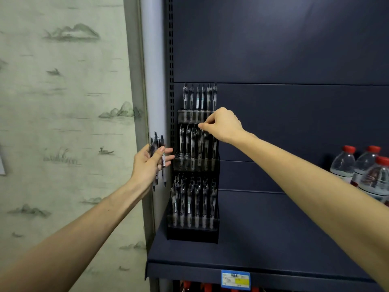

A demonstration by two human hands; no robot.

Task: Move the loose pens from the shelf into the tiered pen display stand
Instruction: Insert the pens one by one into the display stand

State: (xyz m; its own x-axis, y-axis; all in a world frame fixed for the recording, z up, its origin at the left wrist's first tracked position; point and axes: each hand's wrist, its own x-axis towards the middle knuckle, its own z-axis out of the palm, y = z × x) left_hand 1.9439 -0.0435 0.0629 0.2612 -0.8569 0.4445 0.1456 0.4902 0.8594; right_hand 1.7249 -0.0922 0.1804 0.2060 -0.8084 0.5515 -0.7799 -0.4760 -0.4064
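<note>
Shelf (273, 239), front edge nearest, blue-and-yellow price tag (235, 278) on it. Left hand (148, 163) raised beside the wall, left of the stand, clenched around a bunch of loose pens (158, 159), tips down. Pen stand (194, 178), three tiers, black, at the shelf's left end; pens upright in every tier. Right hand (224, 125) at the middle tier's top, fingertips pinching the top of one pen there. Water bottles (366, 171), red caps, far right.
</note>
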